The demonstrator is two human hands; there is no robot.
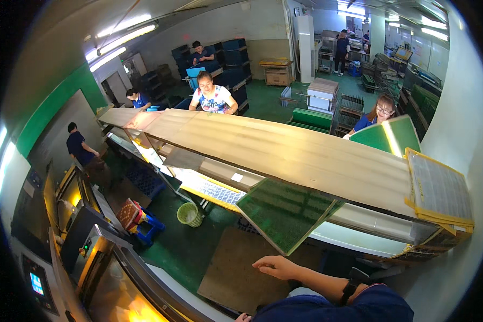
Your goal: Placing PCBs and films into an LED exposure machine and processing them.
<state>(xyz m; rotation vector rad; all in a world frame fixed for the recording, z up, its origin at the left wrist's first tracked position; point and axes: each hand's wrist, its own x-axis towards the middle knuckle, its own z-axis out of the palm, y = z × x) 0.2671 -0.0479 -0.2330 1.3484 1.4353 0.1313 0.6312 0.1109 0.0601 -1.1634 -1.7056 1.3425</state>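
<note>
My right hand [275,266] is stretched out to the left over the floor mat, below the bench. Its fingers are loosely bent and apart, with nothing in them. A dark watch [351,290] sits on that wrist. Just beyond the hand, a green mesh-like panel [284,212] sticks out tilted from under the bench top, its lower corner close to my fingers but apart from them. Only a small bit of my left hand [244,317] shows at the bottom edge; its fingers are mostly hidden.
A long tan bench [241,137] crosses ahead, with lit shelves beneath. Yellow-edged panels [440,185] lean at its right end. Across it, a person holds a green panel [386,134]. A glowing machine [126,290] stands at lower left, near a basket [189,214] and blue stool [149,229].
</note>
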